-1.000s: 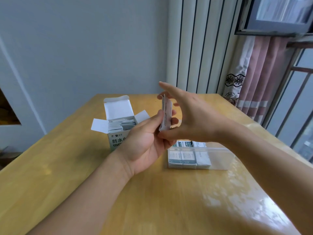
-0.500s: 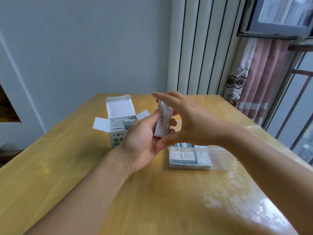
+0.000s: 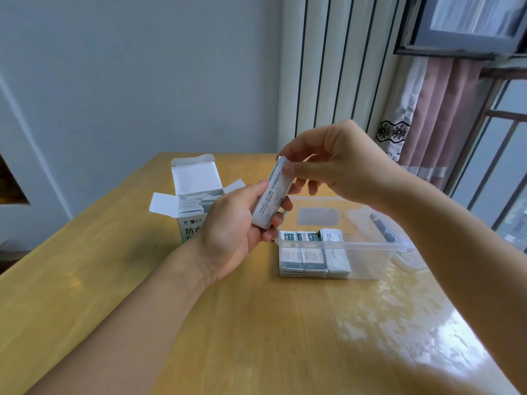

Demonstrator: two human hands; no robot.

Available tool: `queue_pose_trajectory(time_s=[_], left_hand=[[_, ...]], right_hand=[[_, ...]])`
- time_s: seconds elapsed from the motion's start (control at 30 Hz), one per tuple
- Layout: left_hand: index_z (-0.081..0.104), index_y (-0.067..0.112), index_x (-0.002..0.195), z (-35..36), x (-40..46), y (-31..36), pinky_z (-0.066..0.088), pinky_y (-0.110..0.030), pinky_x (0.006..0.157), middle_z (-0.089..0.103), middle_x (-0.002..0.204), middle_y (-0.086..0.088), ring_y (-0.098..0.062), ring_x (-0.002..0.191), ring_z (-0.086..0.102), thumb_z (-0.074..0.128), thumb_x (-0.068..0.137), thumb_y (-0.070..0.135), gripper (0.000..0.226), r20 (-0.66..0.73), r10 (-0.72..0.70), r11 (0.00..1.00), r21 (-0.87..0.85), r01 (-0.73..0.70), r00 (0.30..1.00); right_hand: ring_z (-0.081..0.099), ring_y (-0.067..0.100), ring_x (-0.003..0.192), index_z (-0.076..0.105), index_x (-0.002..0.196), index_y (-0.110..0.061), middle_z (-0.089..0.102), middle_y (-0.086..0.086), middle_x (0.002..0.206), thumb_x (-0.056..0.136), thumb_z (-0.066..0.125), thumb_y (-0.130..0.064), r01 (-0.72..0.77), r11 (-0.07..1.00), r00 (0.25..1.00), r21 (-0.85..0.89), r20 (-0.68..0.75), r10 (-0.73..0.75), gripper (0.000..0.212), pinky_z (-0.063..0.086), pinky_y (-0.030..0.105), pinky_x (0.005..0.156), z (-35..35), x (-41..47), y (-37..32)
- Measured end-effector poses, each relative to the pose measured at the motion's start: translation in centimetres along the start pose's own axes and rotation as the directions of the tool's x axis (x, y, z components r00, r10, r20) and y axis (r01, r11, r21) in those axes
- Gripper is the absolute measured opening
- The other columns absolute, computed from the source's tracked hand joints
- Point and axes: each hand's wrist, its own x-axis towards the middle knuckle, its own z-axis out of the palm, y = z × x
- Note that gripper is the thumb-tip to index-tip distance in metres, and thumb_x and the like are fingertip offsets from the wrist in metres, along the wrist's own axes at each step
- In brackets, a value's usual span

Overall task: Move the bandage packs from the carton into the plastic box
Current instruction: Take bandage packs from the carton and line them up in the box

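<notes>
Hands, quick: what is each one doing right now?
Left hand: closed around the lower part of a stack of bandage packs.
Right hand: pinching the top end of the same stack.

Soft daylight from the window [image 3: 470, 21] at far right, scene evenly bright. Strong mottled glare on the table [image 3: 385, 332] at near right. Faint shadows under forearms. Wide-angle bending of wall lines at the edges. Slight softness overall; near right forearm edge blurred.
</notes>
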Motion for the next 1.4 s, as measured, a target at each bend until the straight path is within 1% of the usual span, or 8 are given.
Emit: queue_pose_trajectory(time_s=[0.2, 0.37, 0.53, 0.73, 0.93, 1.07, 1.27, 1.4], left_hand=[[0.066, 0.005, 0.118, 0.1, -0.1, -0.3, 0.035, -0.029, 0.056, 0.059, 0.091, -0.012, -0.015, 0.065, 0.050, 0.032, 0.108, 0.035, 0.047, 0.035, 0.016, 0.998, 0.062, -0.018, 0.999], [0.066, 0.026, 0.118, -0.2, 0.1, -0.3, 0.052, -0.027, 0.069, 0.070, 0.106, -0.001, -0.016, 0.092, 0.064, 0.033, 0.094, 0.064, 0.056, -0.006, 0.163, 0.897, 0.419, -0.145, 0.987], [0.070, 0.025, 0.107, -0.7, 0.2, -1.7, 0.040, -0.008, 0.071, 0.066, 0.095, 0.012, -0.003, 0.089, 0.057, 0.044, 0.097, 0.052, 0.039, 0.135, 0.487, 0.480, 0.784, -0.394, 0.863], [0.068, 0.028, 0.107, -0.2, 0.2, -3.5, 0.032, -0.010, 0.090, 0.062, 0.106, 0.022, -0.004, 0.102, 0.048, 0.049, 0.092, 0.055, 0.037, 0.380, 0.421, 0.142, 0.869, -0.474, 0.824], [0.068, 0.030, 0.107, 0.0, -0.1, -3.7, 0.040, -0.031, 0.099, 0.061, 0.109, 0.021, -0.007, 0.109, 0.050, 0.053, 0.087, 0.059, 0.039, 0.426, 0.367, 0.079, 0.872, -0.484, 0.827], [0.069, 0.030, 0.104, -0.1, 0.0, -3.8, 0.043, -0.037, 0.101, 0.063, 0.109, 0.018, -0.010, 0.109, 0.052, 0.052, 0.086, 0.060, 0.040, 0.423, 0.356, 0.074, 0.876, -0.476, 0.833], [0.069, 0.028, 0.103, -0.2, 0.3, -3.9, 0.037, -0.029, 0.103, 0.060, 0.106, 0.020, -0.008, 0.107, 0.050, 0.052, 0.087, 0.058, 0.038, 0.425, 0.372, 0.085, 0.869, -0.487, 0.825], [0.069, 0.029, 0.104, -0.2, 0.3, -3.9, 0.037, -0.028, 0.101, 0.059, 0.105, 0.021, -0.006, 0.106, 0.050, 0.052, 0.087, 0.058, 0.037, 0.427, 0.370, 0.079, 0.870, -0.486, 0.825]], right_hand=[[0.067, 0.014, 0.070, 0.069, 0.091, -0.015, 0.075, 0.002, 0.081, 0.095, 0.067, -0.011, -0.056, 0.998, 0.987, -0.036, 0.147, 0.060, 0.005, 0.052, 0.023, 0.062, 0.0, 0.1, 0.6], [0.059, 0.014, 0.072, 0.065, 0.091, -0.010, 0.068, 0.007, 0.082, 0.094, 0.063, -0.004, -0.204, 0.979, 0.955, -0.009, 0.218, 0.201, 0.006, 0.053, 0.024, 0.067, -5.6, -0.7, 0.9], [0.058, 0.007, 0.063, 0.072, 0.090, -0.020, 0.068, -0.002, 0.073, 0.093, 0.067, -0.014, -0.261, 0.771, 0.846, -0.582, 0.247, 0.473, 0.009, 0.046, 0.015, 0.053, -8.9, -1.7, 3.2], [0.058, 0.015, 0.070, 0.071, 0.083, -0.030, 0.074, 0.002, 0.081, 0.092, 0.069, -0.019, -0.237, 0.625, 0.749, -0.744, 0.270, 0.605, 0.015, 0.050, 0.031, 0.068, -6.3, -0.8, 5.2], [0.058, 0.013, 0.082, 0.072, 0.092, -0.031, 0.066, -0.014, 0.083, 0.089, 0.074, -0.026, -0.161, 0.569, 0.777, -0.806, 0.252, 0.577, 0.006, 0.048, 0.031, 0.082, -5.1, -0.9, 4.0], [0.058, 0.015, 0.086, 0.075, 0.105, -0.024, 0.061, -0.014, 0.080, 0.086, 0.077, -0.026, -0.165, 0.538, 0.799, -0.827, 0.208, 0.565, 0.020, 0.044, 0.026, 0.073, -4.5, -1.0, 3.8], [0.064, 0.021, 0.093, 0.078, 0.098, -0.018, 0.064, -0.008, 0.077, 0.077, 0.084, -0.023, -0.127, 0.390, 0.792, -0.912, 0.144, 0.594, 0.022, 0.056, 0.040, 0.091, -2.6, -0.6, 5.0], [0.065, 0.027, 0.097, 0.061, 0.072, -0.012, 0.059, 0.002, 0.075, 0.069, 0.083, -0.006, -0.146, 0.293, 0.783, -0.945, 0.070, 0.618, 0.024, 0.058, 0.039, 0.085, -1.4, -0.5, 5.4]])
